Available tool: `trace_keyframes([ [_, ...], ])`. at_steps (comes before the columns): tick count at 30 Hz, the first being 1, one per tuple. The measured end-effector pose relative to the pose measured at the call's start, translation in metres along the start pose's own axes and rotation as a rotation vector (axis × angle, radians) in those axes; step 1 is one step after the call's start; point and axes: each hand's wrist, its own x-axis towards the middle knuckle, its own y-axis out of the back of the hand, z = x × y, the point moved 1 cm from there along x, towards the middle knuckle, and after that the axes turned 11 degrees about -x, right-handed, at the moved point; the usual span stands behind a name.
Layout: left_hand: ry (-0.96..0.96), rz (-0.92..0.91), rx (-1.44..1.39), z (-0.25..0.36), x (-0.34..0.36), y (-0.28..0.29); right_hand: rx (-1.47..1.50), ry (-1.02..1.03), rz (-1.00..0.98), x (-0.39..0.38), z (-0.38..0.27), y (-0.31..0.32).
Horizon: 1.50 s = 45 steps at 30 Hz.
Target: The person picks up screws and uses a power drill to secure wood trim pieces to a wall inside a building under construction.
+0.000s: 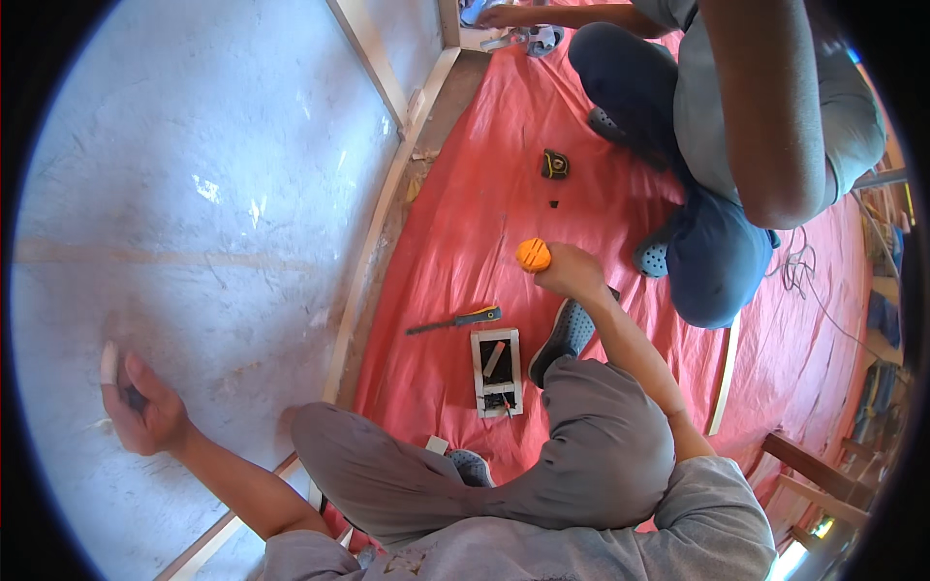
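My left hand (150, 412) is at the large pale blue-grey panel (223, 184) on the left. Its fingers and thumb curl around a dark spot, and I cannot make out what they hold. One finger has a whitish wrap on its tip. Over the red sheet (455, 232), my right hand (576, 274) is closed around a tool with a rounded, slotted orange end (533, 256); my fist hides the rest. Below that hand lie a knife-like tool (475, 317) with a dark blade and grey-yellow handle, and a white-rimmed two-compartment box (478, 373) containing small items.
Another person (717, 165) crouches at the upper right, one arm reaching toward the panel's far corner. A black-yellow tape measure (555, 165) lies on the sheet near a small black piece (553, 204). Wooden strips (373, 252) edge the panel. A thin cable (799, 271) lies at right.
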Motion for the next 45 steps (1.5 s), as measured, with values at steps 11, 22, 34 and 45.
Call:
trace_keyframes([
  [11, 0.125, 0.089, 0.106, 0.017, 0.003, 0.035, -0.003, -0.016, 0.023, -0.001, -0.004, -0.008],
  [22, 0.063, 0.102, 0.142, 0.003, 0.018, 0.063, 0.021, -0.102, -0.002, -0.002, 0.000, -0.006],
  [34, -0.090, 0.030, 0.200, -0.001, 0.020, 0.068, 0.042, -0.099, 0.026, -0.019, -0.015, 0.000],
  [45, -0.066, 0.012, 0.171, 0.004, 0.017, 0.068, 0.001, -0.099, 0.013, -0.010, -0.006, -0.008],
])
